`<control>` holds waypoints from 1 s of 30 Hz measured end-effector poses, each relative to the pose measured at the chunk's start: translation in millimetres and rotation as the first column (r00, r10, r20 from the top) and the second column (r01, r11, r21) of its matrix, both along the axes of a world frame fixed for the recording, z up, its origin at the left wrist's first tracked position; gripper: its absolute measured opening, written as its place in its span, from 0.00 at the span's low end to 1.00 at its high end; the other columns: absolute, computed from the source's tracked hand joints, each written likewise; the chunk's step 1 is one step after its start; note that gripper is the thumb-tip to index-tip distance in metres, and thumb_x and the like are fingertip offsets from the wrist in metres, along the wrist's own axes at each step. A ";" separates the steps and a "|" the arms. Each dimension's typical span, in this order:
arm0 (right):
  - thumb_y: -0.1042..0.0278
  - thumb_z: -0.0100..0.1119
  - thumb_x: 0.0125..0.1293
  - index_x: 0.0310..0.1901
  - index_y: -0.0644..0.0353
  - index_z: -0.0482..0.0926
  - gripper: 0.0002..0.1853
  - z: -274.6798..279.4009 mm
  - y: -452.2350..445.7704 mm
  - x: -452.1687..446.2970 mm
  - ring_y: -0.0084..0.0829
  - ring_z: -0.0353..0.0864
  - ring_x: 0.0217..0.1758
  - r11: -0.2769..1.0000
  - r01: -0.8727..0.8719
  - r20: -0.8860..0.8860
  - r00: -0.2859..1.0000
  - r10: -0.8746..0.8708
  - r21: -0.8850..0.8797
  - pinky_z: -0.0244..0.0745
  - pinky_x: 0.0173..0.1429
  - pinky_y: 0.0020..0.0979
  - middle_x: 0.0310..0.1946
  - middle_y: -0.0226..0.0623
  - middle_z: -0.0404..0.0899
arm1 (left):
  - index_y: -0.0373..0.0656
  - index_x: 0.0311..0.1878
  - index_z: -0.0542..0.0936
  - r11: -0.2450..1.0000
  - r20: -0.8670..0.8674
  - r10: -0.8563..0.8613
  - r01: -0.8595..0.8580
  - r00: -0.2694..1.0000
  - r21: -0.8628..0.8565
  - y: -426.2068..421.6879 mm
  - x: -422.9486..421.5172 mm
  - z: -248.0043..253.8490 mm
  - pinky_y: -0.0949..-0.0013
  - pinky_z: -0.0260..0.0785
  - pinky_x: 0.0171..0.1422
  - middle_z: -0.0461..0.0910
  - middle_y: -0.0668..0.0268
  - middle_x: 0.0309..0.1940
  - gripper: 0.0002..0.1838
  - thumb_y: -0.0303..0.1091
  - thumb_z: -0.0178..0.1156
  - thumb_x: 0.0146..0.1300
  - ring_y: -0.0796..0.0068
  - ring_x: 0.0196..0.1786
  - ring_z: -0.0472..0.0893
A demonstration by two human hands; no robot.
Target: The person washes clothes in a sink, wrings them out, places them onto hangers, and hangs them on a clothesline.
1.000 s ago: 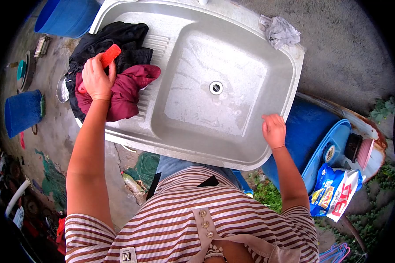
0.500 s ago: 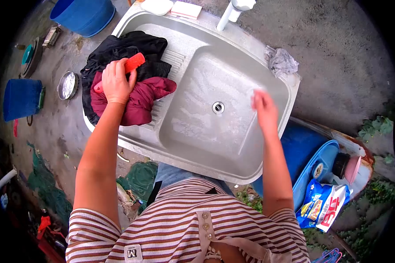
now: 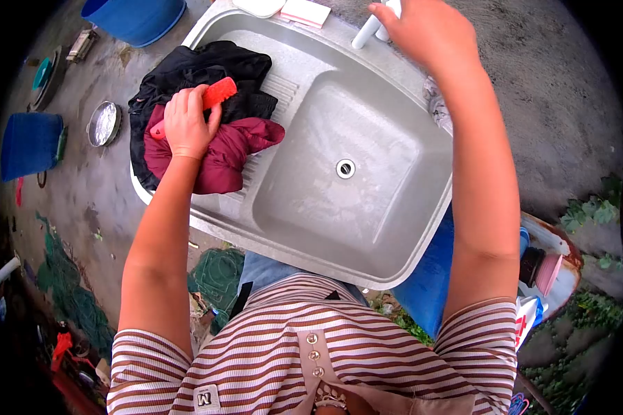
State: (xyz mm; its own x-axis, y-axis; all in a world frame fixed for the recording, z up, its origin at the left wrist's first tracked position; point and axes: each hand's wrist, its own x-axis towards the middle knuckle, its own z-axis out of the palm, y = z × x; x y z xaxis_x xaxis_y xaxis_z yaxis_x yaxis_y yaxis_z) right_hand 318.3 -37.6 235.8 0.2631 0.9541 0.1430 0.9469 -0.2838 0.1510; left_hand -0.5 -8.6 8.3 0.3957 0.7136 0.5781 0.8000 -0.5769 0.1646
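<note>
left hand [image 3: 188, 124] fingers closed round long red plastic brush [image 3: 219, 93], on maroon fabric garment [image 3: 234, 150] over black clothes [image 3: 211, 61], left side of grey sink [image 3: 318, 214]. right hand [image 3: 432, 31] by white tubular tap [image 3: 366, 32], far side; thumb out, can't tell finger grip.

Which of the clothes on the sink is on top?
The dark red one, bunched over the black clothing. It's the one under the left hand, which holds the red brush.

The brush [image 3: 220, 93] is bright red, the clothes [image 3: 221, 153] maroon and black, the shirt [image 3: 270, 346] striped brown and white, the sink [image 3: 346, 228] pale grey.
</note>
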 end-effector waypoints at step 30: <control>0.76 0.56 0.62 0.53 0.59 0.79 0.16 -18.9 -26.3 54.2 0.47 0.76 0.60 0.697 -0.631 -0.084 0.718 0.691 0.341 0.72 0.64 0.41 0.55 0.50 0.77 | 0.47 0.48 0.78 0.997 -0.072 0.008 -0.002 0.997 0.083 4.9 1.3 -6.8 0.60 0.69 0.49 0.77 0.63 0.38 0.17 0.39 0.66 0.55 0.59 0.44 0.78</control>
State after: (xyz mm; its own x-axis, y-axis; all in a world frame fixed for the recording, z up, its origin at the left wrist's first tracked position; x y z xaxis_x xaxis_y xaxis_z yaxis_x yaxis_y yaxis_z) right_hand 372.6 -63.9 216.8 -0.3706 0.8196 0.4370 0.9036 0.4270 -0.0345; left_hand 0.8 -3.6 1.5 0.4347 0.6667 0.6055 0.8112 -0.5819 0.0584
